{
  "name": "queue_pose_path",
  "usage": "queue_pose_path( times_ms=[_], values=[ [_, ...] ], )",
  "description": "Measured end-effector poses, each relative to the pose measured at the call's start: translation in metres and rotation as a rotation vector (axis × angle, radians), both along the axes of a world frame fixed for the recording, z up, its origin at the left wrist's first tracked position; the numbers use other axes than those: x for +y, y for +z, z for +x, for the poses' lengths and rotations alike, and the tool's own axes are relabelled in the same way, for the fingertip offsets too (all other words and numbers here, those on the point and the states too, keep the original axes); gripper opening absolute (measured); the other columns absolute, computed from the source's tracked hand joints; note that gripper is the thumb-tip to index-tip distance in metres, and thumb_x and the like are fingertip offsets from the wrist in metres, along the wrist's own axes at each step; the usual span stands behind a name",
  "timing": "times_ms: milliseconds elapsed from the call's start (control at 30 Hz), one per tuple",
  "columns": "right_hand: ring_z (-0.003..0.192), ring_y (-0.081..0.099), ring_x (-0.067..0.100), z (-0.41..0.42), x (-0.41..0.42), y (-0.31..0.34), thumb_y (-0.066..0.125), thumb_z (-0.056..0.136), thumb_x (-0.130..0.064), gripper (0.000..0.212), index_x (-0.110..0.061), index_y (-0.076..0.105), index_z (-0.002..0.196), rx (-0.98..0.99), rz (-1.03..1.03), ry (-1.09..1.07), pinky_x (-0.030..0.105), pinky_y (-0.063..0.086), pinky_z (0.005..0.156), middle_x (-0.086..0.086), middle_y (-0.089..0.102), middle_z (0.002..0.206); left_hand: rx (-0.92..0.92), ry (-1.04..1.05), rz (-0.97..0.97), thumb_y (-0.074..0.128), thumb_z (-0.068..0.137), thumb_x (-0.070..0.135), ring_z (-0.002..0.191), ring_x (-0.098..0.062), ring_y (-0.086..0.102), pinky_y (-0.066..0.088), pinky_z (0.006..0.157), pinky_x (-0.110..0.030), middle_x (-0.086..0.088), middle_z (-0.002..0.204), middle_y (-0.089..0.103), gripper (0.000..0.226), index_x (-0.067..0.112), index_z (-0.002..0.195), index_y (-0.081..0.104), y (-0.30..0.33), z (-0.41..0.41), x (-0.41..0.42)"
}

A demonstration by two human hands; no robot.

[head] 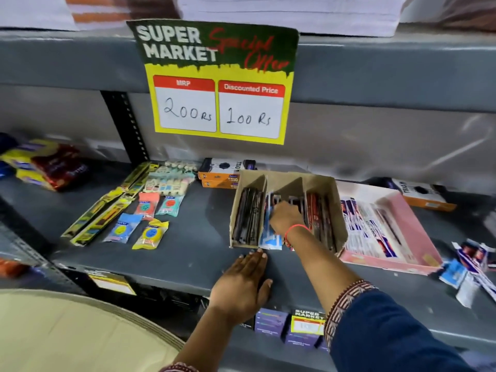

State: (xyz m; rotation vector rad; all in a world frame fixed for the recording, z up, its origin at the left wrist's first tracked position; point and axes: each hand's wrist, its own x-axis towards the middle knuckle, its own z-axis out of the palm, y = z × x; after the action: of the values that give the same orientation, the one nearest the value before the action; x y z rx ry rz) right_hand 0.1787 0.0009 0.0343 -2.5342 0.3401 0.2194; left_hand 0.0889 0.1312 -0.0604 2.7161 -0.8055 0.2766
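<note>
— Where is the right hand (285,216)?

— Down in the middle compartment of the brown cardboard divider box (326,183). Its fingers are curled over the tops of the flat blue-and-white plastic packets (269,238) standing there, gripping them. The thumb is hidden, so I can't say how many it has.

— And the left hand (241,285)?

— Flat on the grey metal shelf (193,248), fingers straight, holding nothing. The fingertips lie just in front of the box's front edge, by the packets' lower ends.

— So which step is this?

— Tidying stock, I'd judge: squaring the blue-and-white plastic packets into their slot. Their bottoms poke out past the box front, so the next move likely calls for pushing them back and upright without disturbing the black packets (248,214) in the left compartment or the red packets (318,210) in the right one. The left hand is well placed to brace the box.

— What's around it?

— Just beside the box, on the right, is a shallow pink cardboard tray (402,263) of white-and-purple packs. Loose blue and white packets (467,267) lie further right. To the left are small bright sachets (150,234) and long yellow-green strips (107,210); behind them, orange-and-black cartons (217,178).

— The room?

— A shop aisle with steel racking. A yellow-and-green "Super Market" offer card (218,81) hangs from the shelf above, reading 200 Rs and 100 Rs.
</note>
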Motion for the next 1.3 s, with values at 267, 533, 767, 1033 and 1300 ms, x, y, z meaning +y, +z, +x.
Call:
queue_pose_path(
  times_ms=[267, 533, 767, 1033, 1300],
  values=[
    [0.103, 0.061, 0.043, -0.029, -0.014, 0.018, 0.036, 0.084, 0.006, 0.033, 0.004, 0.063, 0.104, -0.237, -0.145, 0.067, 0.043, 0.051, 0.084, 0.028, 0.065, 0.111, -0.013, 0.026, 0.03, 0.058, 0.079, 0.032, 0.107, -0.024, 0.061, 0.046, 0.091, -0.039, -0.011, 0.12, 0.062, 0.048, 0.004, 0.118, 0.059, 0.009, -0.002, -0.005],
    [0.099, 0.064, 0.036, -0.085, -0.103, 0.024, 0.044, 0.082, -0.008, 0.033, -0.018, 0.069, 0.102, -0.437, -0.197, -0.181, 0.038, 0.052, 0.078, 0.015, 0.069, 0.108, 0.069, -0.103, 0.152, 0.038, 0.097, 0.036, 0.136, -0.024, 0.025, 0.014, 0.112, -0.033, -0.013, 0.149, 0.027, 0.055, 0.005, 0.14, 0.027, 0.009, -0.005, -0.031],
    [0.114, 0.053, 0.039, -0.144, -0.211, -0.013, 0.046, 0.082, -0.001, 0.039, -0.006, 0.055, 0.12, -0.298, -0.261, -0.478, 0.045, 0.046, 0.089, 0.023, 0.055, 0.123, 0.096, -0.236, 0.225, 0.019, 0.099, 0.043, 0.141, -0.019, 0.001, -0.008, 0.11, -0.026, -0.01, 0.155, 0.005, 0.058, 0.009, 0.144, 0.005, 0.005, -0.022, -0.132],
    [0.11, 0.058, 0.041, -0.151, -0.262, -0.032, 0.053, 0.088, -0.024, 0.035, -0.003, 0.045, 0.115, -0.054, -0.015, -0.652, 0.043, 0.046, 0.09, 0.028, 0.06, 0.119, 0.135, -0.263, 0.233, 0.016, 0.097, 0.048, 0.14, -0.014, -0.002, -0.009, 0.108, -0.024, -0.005, 0.155, 0.0, 0.06, 0.014, 0.145, 0.002, 0.003, -0.017, -0.145],
    [0.109, 0.057, 0.042, -0.134, -0.263, -0.035, 0.05, 0.087, -0.013, 0.036, -0.002, 0.046, 0.121, -0.058, -0.006, -0.674, 0.044, 0.047, 0.089, 0.028, 0.058, 0.12, 0.14, -0.263, 0.178, 0.017, 0.096, 0.05, 0.139, -0.01, -0.003, -0.013, 0.103, -0.02, 0.0, 0.155, 0.001, 0.059, 0.018, 0.145, 0.002, 0.002, -0.016, -0.143]
  ],
)
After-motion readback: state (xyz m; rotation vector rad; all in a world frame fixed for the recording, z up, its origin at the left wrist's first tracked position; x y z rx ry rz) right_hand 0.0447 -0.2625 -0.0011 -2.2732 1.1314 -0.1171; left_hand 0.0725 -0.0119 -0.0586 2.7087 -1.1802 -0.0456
